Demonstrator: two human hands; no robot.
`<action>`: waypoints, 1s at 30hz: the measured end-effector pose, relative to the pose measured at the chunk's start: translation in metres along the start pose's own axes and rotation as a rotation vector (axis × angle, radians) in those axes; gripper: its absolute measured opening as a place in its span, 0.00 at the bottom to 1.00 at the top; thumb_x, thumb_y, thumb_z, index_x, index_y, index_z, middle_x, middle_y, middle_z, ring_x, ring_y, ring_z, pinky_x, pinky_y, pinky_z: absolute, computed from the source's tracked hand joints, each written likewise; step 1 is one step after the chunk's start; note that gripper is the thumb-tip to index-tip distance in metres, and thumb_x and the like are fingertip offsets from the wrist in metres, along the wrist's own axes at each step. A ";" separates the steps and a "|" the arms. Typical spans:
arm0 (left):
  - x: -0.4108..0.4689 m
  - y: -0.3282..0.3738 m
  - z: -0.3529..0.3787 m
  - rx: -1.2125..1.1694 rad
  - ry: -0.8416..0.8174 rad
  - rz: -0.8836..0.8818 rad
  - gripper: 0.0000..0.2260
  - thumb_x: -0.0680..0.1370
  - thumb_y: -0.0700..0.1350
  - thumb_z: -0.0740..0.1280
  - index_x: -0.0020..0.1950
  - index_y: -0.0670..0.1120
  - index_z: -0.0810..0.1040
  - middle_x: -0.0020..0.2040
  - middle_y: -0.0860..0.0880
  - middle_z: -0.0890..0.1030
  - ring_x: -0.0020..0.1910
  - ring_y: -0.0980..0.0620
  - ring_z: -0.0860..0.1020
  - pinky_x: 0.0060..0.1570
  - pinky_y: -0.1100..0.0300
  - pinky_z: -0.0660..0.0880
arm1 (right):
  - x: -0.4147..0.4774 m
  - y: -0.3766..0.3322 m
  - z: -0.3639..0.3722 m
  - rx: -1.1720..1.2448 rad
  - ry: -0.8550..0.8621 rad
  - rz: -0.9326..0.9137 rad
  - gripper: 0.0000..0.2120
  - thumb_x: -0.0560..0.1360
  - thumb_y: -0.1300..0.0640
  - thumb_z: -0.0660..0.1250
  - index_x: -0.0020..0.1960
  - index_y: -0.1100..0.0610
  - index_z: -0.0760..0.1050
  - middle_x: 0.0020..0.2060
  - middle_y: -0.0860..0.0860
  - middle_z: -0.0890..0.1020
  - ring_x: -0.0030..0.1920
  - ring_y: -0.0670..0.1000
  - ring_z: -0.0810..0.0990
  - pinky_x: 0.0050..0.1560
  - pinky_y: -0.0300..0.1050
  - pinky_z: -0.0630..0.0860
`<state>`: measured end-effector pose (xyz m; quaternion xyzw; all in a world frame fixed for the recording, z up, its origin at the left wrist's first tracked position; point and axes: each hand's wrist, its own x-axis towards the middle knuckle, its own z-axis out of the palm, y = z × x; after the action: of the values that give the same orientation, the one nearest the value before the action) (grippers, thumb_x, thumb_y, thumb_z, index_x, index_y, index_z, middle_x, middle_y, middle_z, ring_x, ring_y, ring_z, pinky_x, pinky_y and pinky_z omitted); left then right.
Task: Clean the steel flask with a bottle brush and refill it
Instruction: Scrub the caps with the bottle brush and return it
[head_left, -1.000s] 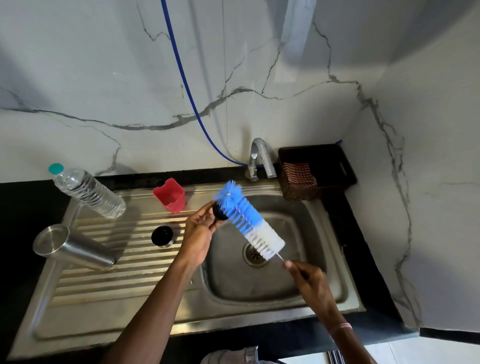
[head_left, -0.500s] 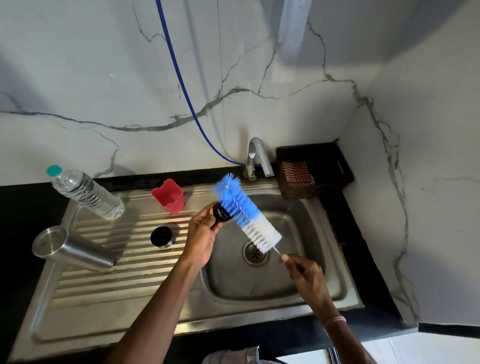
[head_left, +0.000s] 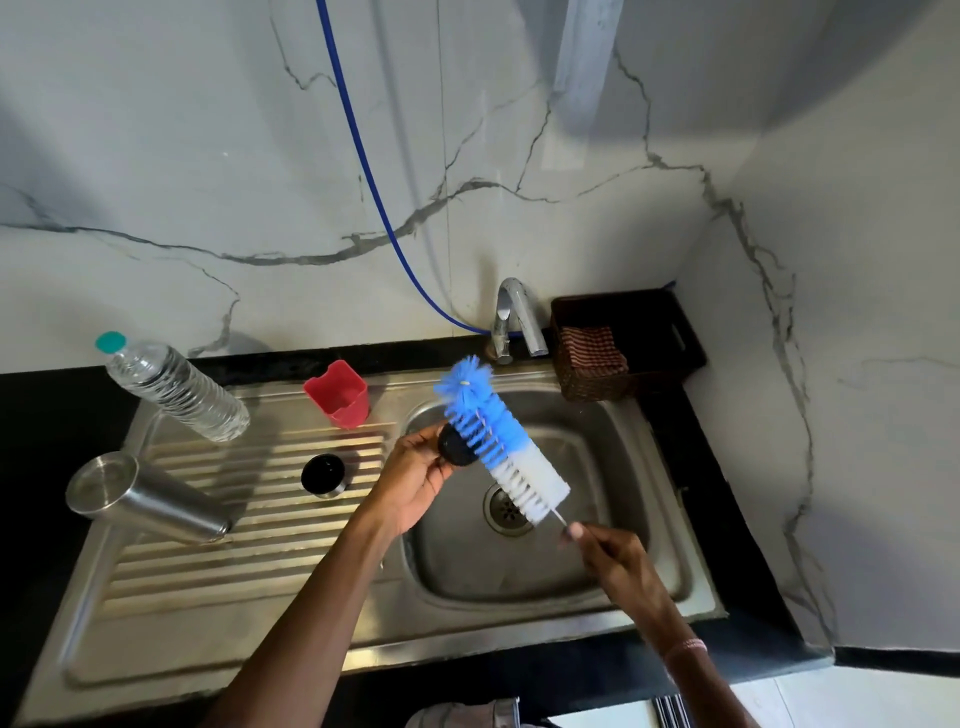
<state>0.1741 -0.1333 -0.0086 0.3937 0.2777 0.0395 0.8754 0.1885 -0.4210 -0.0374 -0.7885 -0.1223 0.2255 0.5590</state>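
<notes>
Above the sink basin (head_left: 597, 525), the right hand (head_left: 618, 561) pinches the thin wire handle of a bottle brush (head_left: 501, 441), whose bristles are blue at the tip and white nearer the handle. The left hand (head_left: 415, 483) grips a small black cap (head_left: 456, 449) against the blue bristles. Well left of the basin, the steel flask (head_left: 150, 499), a plain shiny cylinder, lies on its side.

Over the steel sink (head_left: 675, 545), the left hand (head_left: 415, 480) held a small round black cap (head_left: 457, 448) against the blue-and-white bottle brush (head_left: 501, 441). The right hand (head_left: 613, 558) pinched its wire handle, and the steel flask (head_left: 143, 499) lay on the drainboard
</notes>
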 end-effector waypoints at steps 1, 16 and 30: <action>-0.002 -0.002 0.003 0.046 -0.016 -0.022 0.23 0.81 0.26 0.57 0.44 0.43 0.89 0.47 0.44 0.88 0.48 0.50 0.86 0.46 0.60 0.83 | 0.007 -0.008 0.001 -0.007 -0.002 -0.005 0.15 0.82 0.51 0.66 0.43 0.56 0.85 0.26 0.45 0.62 0.28 0.45 0.60 0.29 0.34 0.59; -0.003 -0.001 -0.001 -0.102 0.077 -0.052 0.15 0.81 0.28 0.60 0.53 0.39 0.85 0.51 0.40 0.87 0.51 0.45 0.86 0.47 0.55 0.84 | 0.017 -0.014 0.006 -0.037 0.020 0.023 0.14 0.81 0.48 0.65 0.43 0.51 0.85 0.27 0.47 0.63 0.28 0.47 0.62 0.30 0.38 0.61; 0.001 -0.004 0.007 0.017 0.305 -0.185 0.14 0.86 0.41 0.56 0.47 0.41 0.79 0.32 0.46 0.81 0.30 0.51 0.76 0.33 0.60 0.76 | 0.012 -0.015 0.014 -0.540 0.256 -0.129 0.19 0.77 0.31 0.61 0.53 0.43 0.82 0.23 0.42 0.72 0.25 0.48 0.71 0.31 0.47 0.75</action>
<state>0.1783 -0.1403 -0.0078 0.3634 0.4426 0.0156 0.8196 0.1931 -0.3985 -0.0296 -0.9212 -0.1562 0.0477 0.3532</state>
